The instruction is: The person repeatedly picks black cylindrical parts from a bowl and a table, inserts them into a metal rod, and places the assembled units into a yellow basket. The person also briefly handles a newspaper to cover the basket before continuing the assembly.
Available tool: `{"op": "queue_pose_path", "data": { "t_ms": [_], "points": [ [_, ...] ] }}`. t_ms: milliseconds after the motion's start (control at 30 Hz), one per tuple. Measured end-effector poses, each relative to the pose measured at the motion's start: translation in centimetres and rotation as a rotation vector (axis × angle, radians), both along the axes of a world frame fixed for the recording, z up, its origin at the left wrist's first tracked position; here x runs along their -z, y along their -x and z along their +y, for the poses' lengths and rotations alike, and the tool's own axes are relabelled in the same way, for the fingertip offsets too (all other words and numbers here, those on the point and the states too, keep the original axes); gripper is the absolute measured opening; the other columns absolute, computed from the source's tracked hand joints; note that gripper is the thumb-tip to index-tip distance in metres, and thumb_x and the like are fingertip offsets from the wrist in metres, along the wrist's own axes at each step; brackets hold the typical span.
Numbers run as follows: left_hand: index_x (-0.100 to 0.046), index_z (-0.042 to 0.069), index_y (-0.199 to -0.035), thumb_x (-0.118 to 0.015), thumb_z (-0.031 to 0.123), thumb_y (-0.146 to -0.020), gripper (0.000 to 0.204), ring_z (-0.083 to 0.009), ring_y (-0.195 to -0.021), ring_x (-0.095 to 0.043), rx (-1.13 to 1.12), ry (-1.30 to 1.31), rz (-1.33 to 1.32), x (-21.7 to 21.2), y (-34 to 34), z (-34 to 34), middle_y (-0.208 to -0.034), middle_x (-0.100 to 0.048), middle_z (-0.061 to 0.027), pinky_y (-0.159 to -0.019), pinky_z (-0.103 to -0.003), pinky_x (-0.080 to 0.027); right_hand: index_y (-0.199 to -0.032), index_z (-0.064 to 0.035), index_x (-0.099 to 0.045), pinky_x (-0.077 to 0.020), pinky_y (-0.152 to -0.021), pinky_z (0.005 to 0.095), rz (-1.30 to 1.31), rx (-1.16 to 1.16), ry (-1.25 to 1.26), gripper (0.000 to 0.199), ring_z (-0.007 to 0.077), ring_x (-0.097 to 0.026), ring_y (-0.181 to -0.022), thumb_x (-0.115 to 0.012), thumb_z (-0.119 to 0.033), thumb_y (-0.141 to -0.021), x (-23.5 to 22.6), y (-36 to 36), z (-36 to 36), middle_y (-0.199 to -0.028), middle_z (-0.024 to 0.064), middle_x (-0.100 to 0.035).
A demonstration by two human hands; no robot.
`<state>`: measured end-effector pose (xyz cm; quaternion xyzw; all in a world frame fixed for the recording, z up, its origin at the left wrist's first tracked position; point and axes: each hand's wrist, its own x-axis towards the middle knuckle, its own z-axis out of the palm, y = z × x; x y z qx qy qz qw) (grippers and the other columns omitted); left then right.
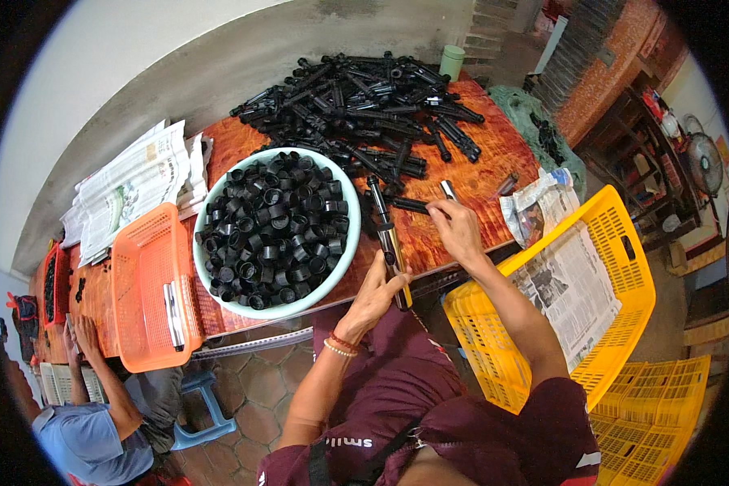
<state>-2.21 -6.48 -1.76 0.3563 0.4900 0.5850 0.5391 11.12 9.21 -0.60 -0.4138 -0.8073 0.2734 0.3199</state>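
My left hand (370,293) is closed around a long black tubular part (385,231) with a glossy, stepped barrel, held at a slant over the table's front edge. Its lower end sticks out past my fingers. To the right, my right hand (459,231) has thumb and fingers pinched together above the table. A short silver cylinder (448,190) shows right beside those fingertips; whether they grip it is hidden. Left of my left hand stands a pale green basin (353,243) full of short black caps (271,211). Behind both hands lies a heap of similar black tubular parts (356,105).
A yellow crate (624,223) lined with newspaper stands at my right, more yellow crates below it. An orange basket (142,267) holds a few silver tubes (172,316). Newspapers (134,174) lie at the wall. A co-worker in blue (97,441) sits at the left.
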Motion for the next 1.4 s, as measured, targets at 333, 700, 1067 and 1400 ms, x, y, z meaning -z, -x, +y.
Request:
{"op": "queue_pose_path", "data": {
  "t_ms": [333,700,1067,1400],
  "points": [
    [-0.052,0.004,-0.102,-0.074,0.004,-0.081,0.032,-0.0066,-0.085,-0.054,0.016,-0.020,0.023,-2.5,1.4,-2.8,-0.093,-0.057,0.0013,-0.079,-0.024,-0.048,-0.092,0.0012,-0.069,-0.0488,-0.066,0.0420,-0.027,-0.013,-0.045,0.018,0.0360,-0.065,-0.075,-0.061,-0.015,-0.087,-0.2,-0.3,0.4,-0.083,0.0194,-0.067],
    [-0.056,0.005,-0.102,-0.080,0.004,-0.071,0.039,-0.0043,-0.071,-0.052,-0.389,-0.003,0.470,-7.9,12.3,-13.6,-0.079,-0.052,0.0052,-0.062,-0.018,-0.044,-0.095,0.0014,-0.070,-0.0445,-0.055,0.0328,-0.037,-0.094,-0.052,0.018,0.0193,-0.061,-0.059,-0.062,-0.014,-0.088,0.9,-1.0,0.7,-0.072,0.0150,-0.066],
    [-0.065,0.001,-0.083,-0.072,0.010,-0.076,0.013,-0.0108,-0.060,-0.055,-0.815,0.675,0.913,-3.6,37.9,-26.2,-0.067,-0.060,-0.0034,-0.054,-0.028,-0.044,-0.096,0.0025,-0.068,-0.0470,-0.061,0.0354,-0.100,-0.110,-0.014,0.020,0.0243,-0.062,-0.064,-0.060,-0.015,-0.089,0.4,0.0,0.3,-0.076,0.0174,-0.066],
    [-0.052,0.002,-0.118,-0.074,0.013,-0.074,0.050,-0.0146,-0.067,-0.060,-0.635,0.634,0.709,7.0,44.5,-29.8,-0.080,-0.057,-0.0076,-0.053,-0.027,-0.050,-0.092,0.0020,-0.069,-0.0435,-0.053,0.0351,0.121,0.106,0.103,0.026,0.0192,-0.058,-0.053,-0.063,-0.023,-0.088,-1.3,-2.0,3.2,-0.062,0.0130,-0.061]
  ]
}}
